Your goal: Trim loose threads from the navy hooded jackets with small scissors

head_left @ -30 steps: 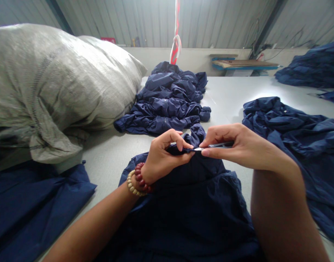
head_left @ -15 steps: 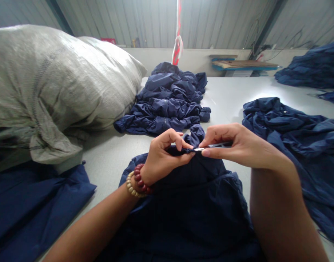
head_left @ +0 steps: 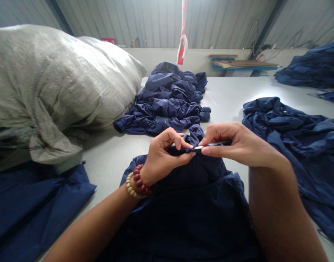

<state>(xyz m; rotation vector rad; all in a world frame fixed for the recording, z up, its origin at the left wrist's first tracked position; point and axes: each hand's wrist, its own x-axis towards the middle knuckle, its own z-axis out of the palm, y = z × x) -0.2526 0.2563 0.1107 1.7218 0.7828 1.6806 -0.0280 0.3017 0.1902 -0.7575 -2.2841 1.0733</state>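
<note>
Left hand [head_left: 168,151] closed in a pinch, thumb against fingers, on an edge of the navy garment [head_left: 189,214]; right hand [head_left: 235,143] closed too, gripping a slim metal tool [head_left: 199,147] between thumb and fingers, its pale tip at the cloth, just beside the left fingertips; pale worktable [head_left: 227,96] beneath it all, running back toward the wall; bulging whitish woven sack [head_left: 74,80] on the person's left; the worked garment in the near middle, under both hands and forearms, its upper end bunched just beyond the fingers; crumpled heap of blue clothing [head_left: 300,134] to the right; rumpled navy stack [head_left: 169,102] straight ahead, past the hands; smoother dark-blue cloth [head_left: 33,203] at near left, below the sack; blue-edged board [head_left: 243,65] at the back; red-and-white strip [head_left: 181,52] hanging behind the stack; two beaded bracelets, dark red [head_left: 138,176] and tan [head_left: 131,187], side by side on the left wrist.
</note>
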